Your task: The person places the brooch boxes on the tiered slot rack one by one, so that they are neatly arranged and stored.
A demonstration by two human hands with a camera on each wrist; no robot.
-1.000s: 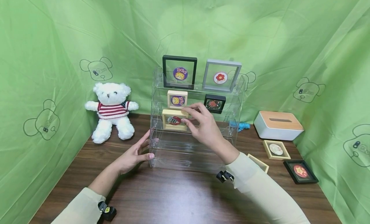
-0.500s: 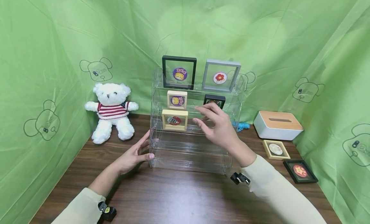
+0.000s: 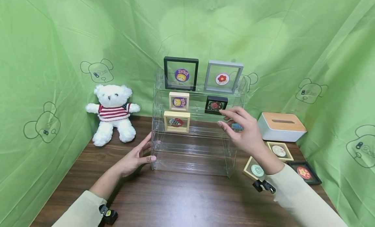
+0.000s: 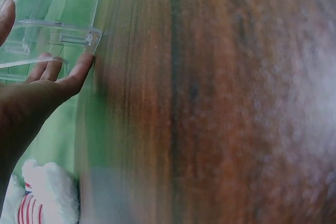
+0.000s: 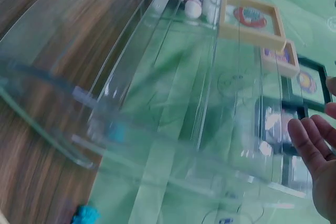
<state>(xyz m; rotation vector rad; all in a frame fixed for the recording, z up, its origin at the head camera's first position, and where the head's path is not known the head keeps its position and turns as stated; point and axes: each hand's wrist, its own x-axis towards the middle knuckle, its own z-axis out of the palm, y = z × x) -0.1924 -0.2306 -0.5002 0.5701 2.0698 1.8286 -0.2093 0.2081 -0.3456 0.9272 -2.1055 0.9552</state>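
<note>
A clear acrylic tiered display rack (image 3: pixel 190 168) stands on the wooden table. My left hand (image 3: pixel 134 160) rests against its left side, fingers spread, the thumb at the front edge; the left wrist view shows the same hand (image 4: pixel 47 85) at the clear panel. My right hand (image 3: pixel 246 132) is in the air before the rack's right side, fingers slightly bent and nothing between them. Near its fingertips is a small black frame (image 3: pixel 216 105) on the second tier. A light wood frame (image 3: pixel 177 122) with a red-and-black picture sits on the third tier, left, below a smaller pale frame (image 3: pixel 179 101).
A black frame (image 3: pixel 181 74) and a grey frame (image 3: pixel 223 77) top the rack. A white teddy bear (image 3: pixel 112 113) sits left. On the right are a tissue box (image 3: pixel 281 126), a wood frame (image 3: pixel 279 151), a black frame (image 3: pixel 304 172) and another wood frame (image 3: pixel 256 170) beneath the right arm.
My right hand has let go of the light wood frame on the third tier and moved right, away from it. The frame stays on the tier. My left hand has not moved.
</note>
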